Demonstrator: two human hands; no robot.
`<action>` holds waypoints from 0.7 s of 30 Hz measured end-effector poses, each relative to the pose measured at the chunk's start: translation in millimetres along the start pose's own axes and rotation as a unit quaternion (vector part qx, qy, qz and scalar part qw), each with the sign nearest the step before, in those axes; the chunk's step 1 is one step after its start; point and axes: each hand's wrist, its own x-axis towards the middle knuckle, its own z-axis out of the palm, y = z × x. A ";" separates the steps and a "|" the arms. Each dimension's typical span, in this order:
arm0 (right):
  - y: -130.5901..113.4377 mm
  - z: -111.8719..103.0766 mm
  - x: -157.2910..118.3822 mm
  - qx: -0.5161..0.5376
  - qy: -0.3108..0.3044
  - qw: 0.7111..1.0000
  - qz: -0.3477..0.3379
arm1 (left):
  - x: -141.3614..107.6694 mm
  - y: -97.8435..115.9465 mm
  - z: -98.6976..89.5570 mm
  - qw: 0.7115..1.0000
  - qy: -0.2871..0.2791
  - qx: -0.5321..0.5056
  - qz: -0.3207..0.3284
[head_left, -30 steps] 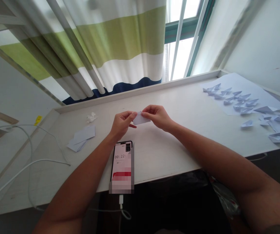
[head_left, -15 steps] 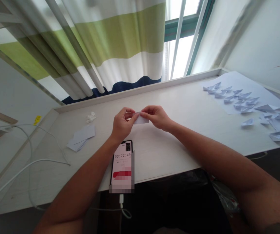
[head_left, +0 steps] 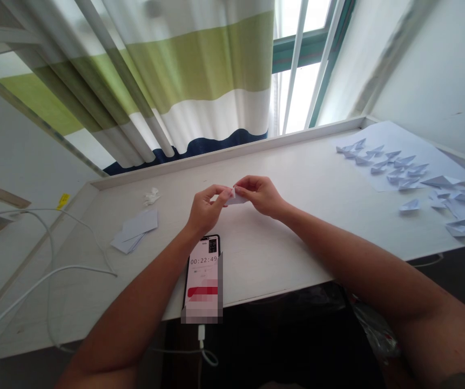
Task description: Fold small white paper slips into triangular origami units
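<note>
A small folded white paper [head_left: 236, 199] is held between my two hands above the middle of the white table. My left hand [head_left: 209, 204] pinches its left side between thumb and fingers. On the right side, my right hand [head_left: 257, 193] pinches it with thumb and forefinger, close to the left fingertips. Part of the paper stands up between the thumbs; the rest is partly hidden by the fingers. Just below my left wrist lies a phone [head_left: 203, 270] showing a timer.
Several folded paper boats [head_left: 402, 162] rest on a large white sheet [head_left: 390, 135] at the right. Loose paper pieces [head_left: 140, 226] and a crumpled paper [head_left: 152, 196] lie left. White cables [head_left: 74, 266] cross the left side; a curtain [head_left: 200, 59] hangs behind.
My left hand has shifted slightly down and right. The paper, flat-edged before, now has a part raised between the thumbs. My right hand has hardly moved.
</note>
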 end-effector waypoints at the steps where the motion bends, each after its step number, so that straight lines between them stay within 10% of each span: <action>1: -0.8 0.4 -0.4 -0.004 -0.003 1.000 -0.007 | 1.5 -1.6 -0.6 1.000 0.002 -0.026 -0.014; 21: -3.9 -2.4 -2.2 -0.062 -0.048 0.997 -0.014 | 7.9 1.1 -10.8 0.977 -0.045 -0.121 -0.170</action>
